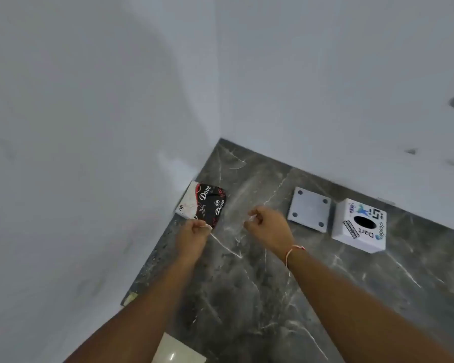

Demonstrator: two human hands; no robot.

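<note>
two hands over a dark marble worktop [273, 297] that sits in a corner of white walls. left hand [193, 233] has its fingers curled, grip pinching a small whitish scrap [208, 227] at the fingertips, just above the worktop and right at the near edge of the dove pack [203, 204]. right hand [269, 226] is also curled, grip pinching a white sliver [251, 218]. hands are near each other, not touching. too blurred to tell what the two bits are or whether they are joined. the dove pack, black and white, lies flat against the left wall. a grey square plate [309, 209] with four holes lies right of the right hand, and a white box [361, 225] with a round hole and "dart" print stands just beside the plate. a red-white thread band [295, 248] is on the right wrist.
</note>
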